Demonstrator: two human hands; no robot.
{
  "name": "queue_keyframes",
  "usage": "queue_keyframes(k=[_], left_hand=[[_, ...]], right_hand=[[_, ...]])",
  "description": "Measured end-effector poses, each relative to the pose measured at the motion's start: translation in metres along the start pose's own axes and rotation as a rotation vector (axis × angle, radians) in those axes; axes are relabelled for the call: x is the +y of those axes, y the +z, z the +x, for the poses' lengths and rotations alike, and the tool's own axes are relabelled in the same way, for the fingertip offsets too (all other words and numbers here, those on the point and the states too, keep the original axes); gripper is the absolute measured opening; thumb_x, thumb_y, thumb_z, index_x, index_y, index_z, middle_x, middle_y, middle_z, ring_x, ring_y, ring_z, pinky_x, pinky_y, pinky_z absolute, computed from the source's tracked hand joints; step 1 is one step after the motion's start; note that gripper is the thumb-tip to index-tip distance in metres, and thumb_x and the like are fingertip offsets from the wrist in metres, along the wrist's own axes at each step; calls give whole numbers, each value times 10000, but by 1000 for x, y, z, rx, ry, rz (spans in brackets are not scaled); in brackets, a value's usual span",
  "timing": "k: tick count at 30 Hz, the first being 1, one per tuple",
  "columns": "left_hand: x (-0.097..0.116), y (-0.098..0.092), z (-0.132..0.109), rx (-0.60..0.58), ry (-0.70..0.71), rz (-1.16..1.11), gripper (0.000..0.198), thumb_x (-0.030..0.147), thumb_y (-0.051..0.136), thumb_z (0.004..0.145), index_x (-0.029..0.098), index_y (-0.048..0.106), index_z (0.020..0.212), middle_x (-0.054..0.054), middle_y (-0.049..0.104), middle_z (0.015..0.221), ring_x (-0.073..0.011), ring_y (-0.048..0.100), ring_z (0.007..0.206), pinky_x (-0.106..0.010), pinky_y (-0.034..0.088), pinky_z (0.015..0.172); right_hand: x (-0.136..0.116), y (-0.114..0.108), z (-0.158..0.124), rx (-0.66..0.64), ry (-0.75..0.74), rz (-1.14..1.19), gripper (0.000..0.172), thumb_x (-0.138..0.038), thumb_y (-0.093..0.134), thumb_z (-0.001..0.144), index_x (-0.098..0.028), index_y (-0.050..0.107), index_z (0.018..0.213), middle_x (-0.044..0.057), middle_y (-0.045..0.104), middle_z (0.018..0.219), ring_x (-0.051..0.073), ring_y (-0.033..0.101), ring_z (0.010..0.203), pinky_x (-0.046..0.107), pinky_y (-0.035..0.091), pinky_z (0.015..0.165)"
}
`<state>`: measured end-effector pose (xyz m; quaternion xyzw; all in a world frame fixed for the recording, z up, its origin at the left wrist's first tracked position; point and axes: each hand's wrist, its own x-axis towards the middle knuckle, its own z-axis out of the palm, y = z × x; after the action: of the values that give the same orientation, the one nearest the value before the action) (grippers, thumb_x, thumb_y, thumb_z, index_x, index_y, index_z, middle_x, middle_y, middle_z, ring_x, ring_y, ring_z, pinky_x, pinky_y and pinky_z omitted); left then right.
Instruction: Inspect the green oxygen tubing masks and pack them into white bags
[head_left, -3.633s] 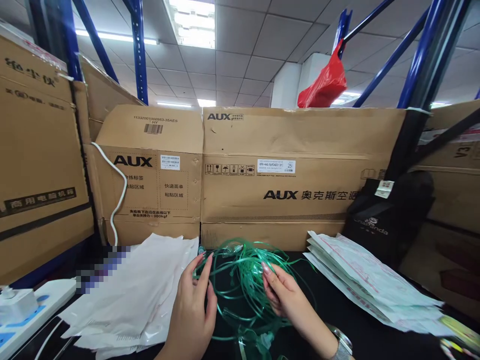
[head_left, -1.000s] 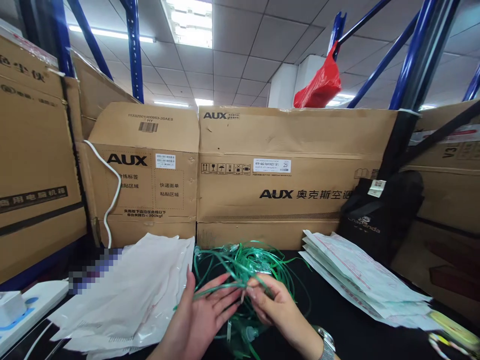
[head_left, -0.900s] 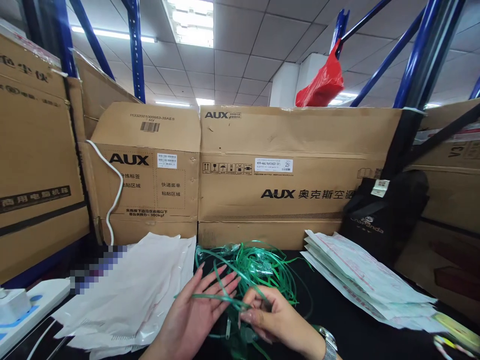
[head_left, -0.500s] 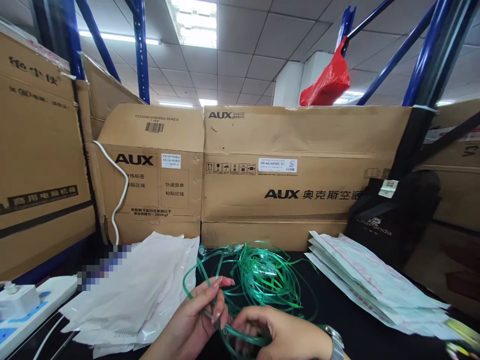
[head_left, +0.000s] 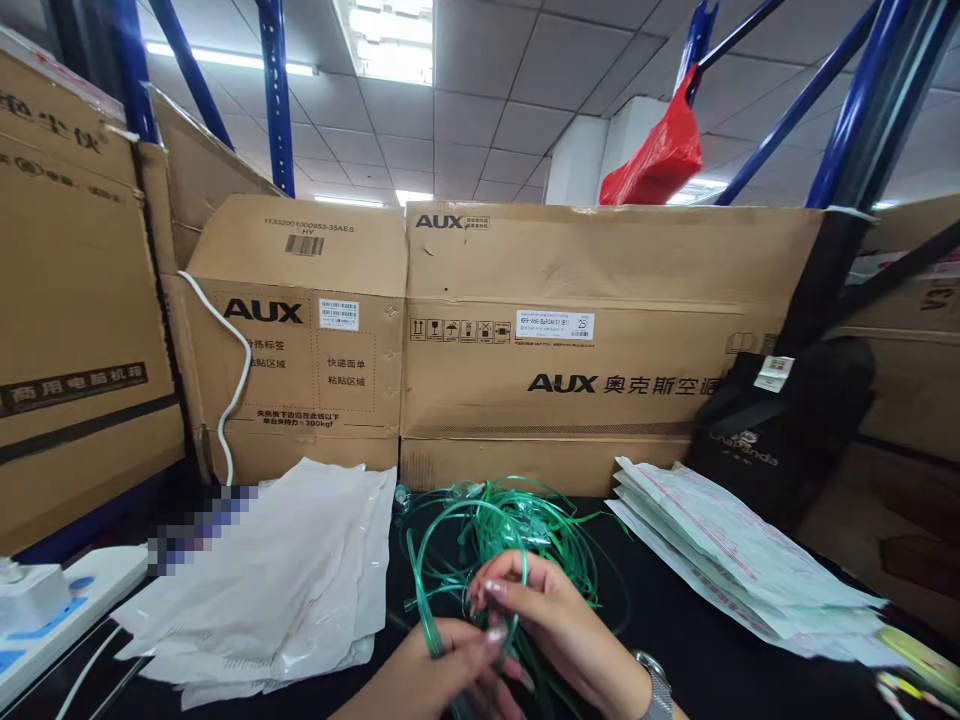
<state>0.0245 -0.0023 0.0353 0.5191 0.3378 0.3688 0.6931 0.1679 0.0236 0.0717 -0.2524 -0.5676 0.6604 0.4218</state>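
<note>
Several strands of translucent green tubing [head_left: 430, 628] run through my left hand [head_left: 454, 668], whose fingers are closed around them low in the view. Just to the right, my right hand [head_left: 547, 612] pinches a strand of the same tubing between thumb and fingers. From the hands a loop of tubing arches up and to the left. The fingertips of both hands nearly meet, and what lies between them is partly hidden. Behind the hands rests a tangled heap of green tubing [head_left: 517, 515] on the black tabletop [head_left: 600, 690]. A metal watch [head_left: 655, 683] is on my right wrist.
White plastic mailing bags [head_left: 262, 580] are stacked at left, beside a white power strip [head_left: 112, 585]. Another pile of printed white bags [head_left: 750, 570] lies at right, near a black bag [head_left: 780, 440]. Cardboard boxes [head_left: 555, 260] wall the back; a red bag [head_left: 652, 155] hangs above.
My right hand has risen and now pinches a strand near the heap. My left hand has moved lower and right, gripping the bundle. The tubing loop now arches higher between them.
</note>
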Motion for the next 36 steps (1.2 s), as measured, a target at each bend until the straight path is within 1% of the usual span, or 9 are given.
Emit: queue_keyframes(k=[5, 8, 11, 16, 21, 24, 27, 31, 36], left_hand=[[9, -13, 4, 483, 201, -152, 455, 483, 638, 595, 174, 531, 911, 43, 592, 507, -124, 574, 398, -225, 452, 410], [17, -19, 2, 567, 330, -83, 370, 474, 554, 691, 176, 531, 910, 107, 437, 369, -63, 405, 245, -156, 338, 267], [22, -17, -3, 397, 291, -149, 367, 496, 454, 755, 153, 583, 752, 114, 329, 294, -30, 247, 185, -132, 230, 210], [20, -14, -18, -134, 132, -303, 444, 464, 458, 770, 130, 591, 510, 99, 271, 221, -23, 169, 182, -176, 256, 270], [19, -21, -29, -252, 102, -320, 453, 427, 507, 754, 100, 625, 464, 91, 242, 215, -24, 174, 196, -190, 215, 295], [33, -27, -29, -143, 191, -408, 397, 398, 511, 761, 114, 620, 506, 103, 196, 222, -35, 221, 197, -164, 180, 270], [50, -39, -27, 161, 346, -546, 323, 333, 500, 791, 106, 612, 591, 116, 223, 235, -6, 174, 221, -136, 240, 296], [63, -58, -25, 394, 455, -668, 337, 301, 435, 839, 112, 575, 598, 91, 327, 220, -7, 249, 219, -131, 311, 338], [62, -69, -23, 453, 527, -755, 344, 266, 382, 868, 109, 557, 618, 83, 368, 220, -1, 275, 190, -112, 329, 340]], right_hand=[[-7, -13, 5, 206, -69, 42, 144, -269, 602, 716, -169, 637, 814, 75, 624, 918, 193, 552, 849, 238, 431, 568], [-6, -19, 8, 303, -118, -46, 218, -292, 613, 697, -189, 641, 887, 77, 615, 996, 234, 523, 960, 296, 440, 697], [-1, -20, 10, 349, -129, -185, 276, -317, 606, 700, -221, 626, 958, 60, 590, 1091, 246, 473, 1059, 354, 380, 858], [12, -19, 11, 240, -142, -279, 519, -316, 648, 668, -286, 480, 1158, 18, 406, 1313, 214, 311, 1218, 369, 277, 982], [19, -17, 11, 107, -186, -413, 547, -282, 711, 597, -254, 528, 1112, 48, 550, 1140, 219, 452, 1089, 369, 304, 953], [10, -19, 12, 270, -177, -461, 221, -357, 658, 643, -182, 666, 777, 31, 638, 747, 189, 566, 747, 327, 423, 742], [-2, -26, 13, 380, -164, -322, 213, -372, 660, 634, -165, 637, 677, -18, 579, 527, 121, 517, 507, 250, 404, 527], [-14, -34, 10, 215, 18, -167, 238, -324, 696, 597, -160, 620, 752, -55, 532, 452, 87, 482, 393, 222, 388, 438], [-17, -39, 5, 59, 238, -94, 234, -298, 681, 624, -124, 637, 775, -31, 531, 571, 69, 502, 457, 238, 456, 512]])
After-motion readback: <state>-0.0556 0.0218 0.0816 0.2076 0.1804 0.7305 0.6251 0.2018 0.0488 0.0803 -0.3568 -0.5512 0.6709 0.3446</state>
